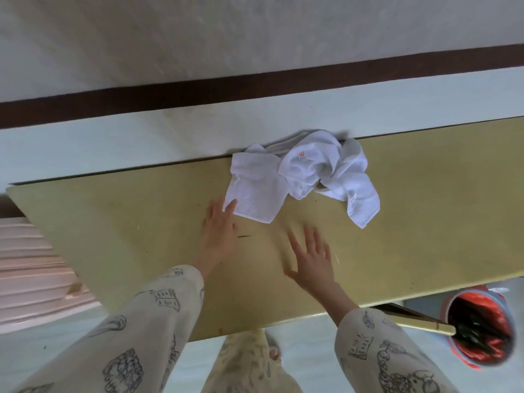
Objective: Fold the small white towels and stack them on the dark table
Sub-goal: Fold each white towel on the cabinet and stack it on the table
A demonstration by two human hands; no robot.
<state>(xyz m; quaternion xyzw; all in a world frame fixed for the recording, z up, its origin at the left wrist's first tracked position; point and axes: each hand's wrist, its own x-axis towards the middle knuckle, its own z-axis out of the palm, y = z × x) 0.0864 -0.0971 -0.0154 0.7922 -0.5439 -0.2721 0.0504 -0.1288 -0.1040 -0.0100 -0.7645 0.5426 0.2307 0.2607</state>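
A loose heap of small white towels [309, 171] lies near the far edge of the yellowish table [141, 222]. One towel [255, 197] at the heap's left lies flatter, with a small tag on its edge. My left hand [218, 231] is stretched out flat, fingertips touching that towel's near left corner. My right hand [312, 256] hovers flat over bare tabletop, fingers spread, a short way below the heap and touching no towel. A crumpled towel [360, 202] trails off to the right.
A red-lined bin [479, 327] stands on the floor under the table's right near corner. Pink slatted furniture [34, 268] is at the left. The wall with a dark stripe [255, 83] runs behind the table. My feet [272, 350] show below the near edge.
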